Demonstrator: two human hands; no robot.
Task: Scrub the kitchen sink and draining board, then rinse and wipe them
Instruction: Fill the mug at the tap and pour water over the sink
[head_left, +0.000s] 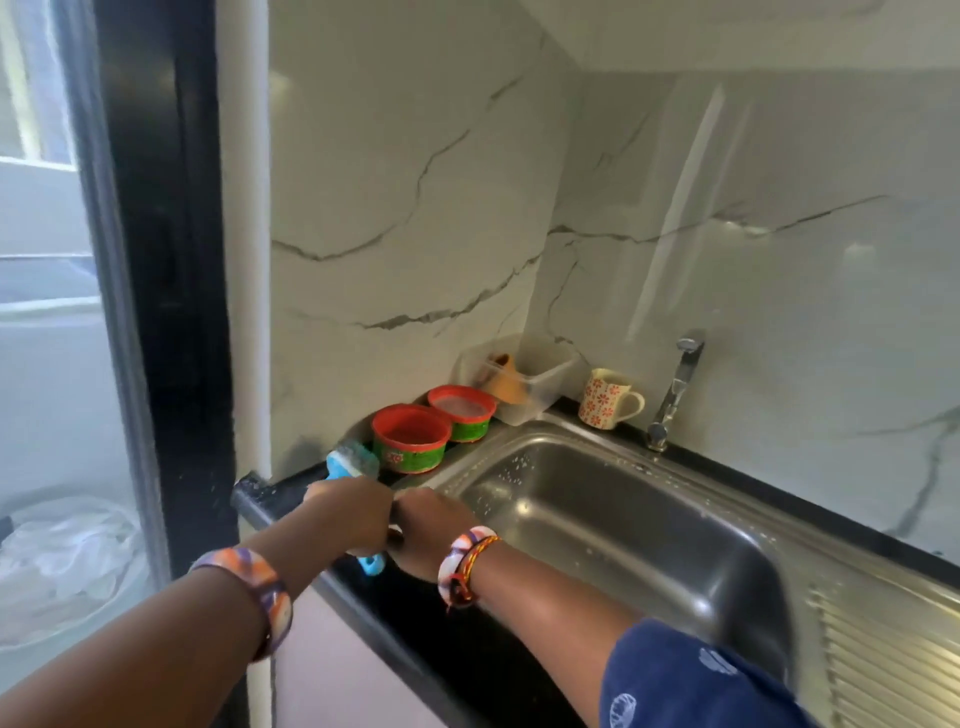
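Both hands (347, 514) (431, 530) curled (knuckles up), arms outstretched.

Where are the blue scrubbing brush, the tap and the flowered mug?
blue scrubbing brush (349, 462): head view, on its blue head beside the bristles.
tap (675, 395): head view, on the middle of its metal spout.
flowered mug (602, 399): head view, on its patterned side.

A glossy black stone countertop (410, 618) runs under both hands, with a stainless steel sink (613, 525) set into it. Just beyond the left hand (349, 514) stand two round green tubs with red rims (410, 439). Farther beyond the right hand (431, 530) sit a clear plastic box (524, 384), a cream flowered mug (608, 399) and a chrome tap (675, 395).
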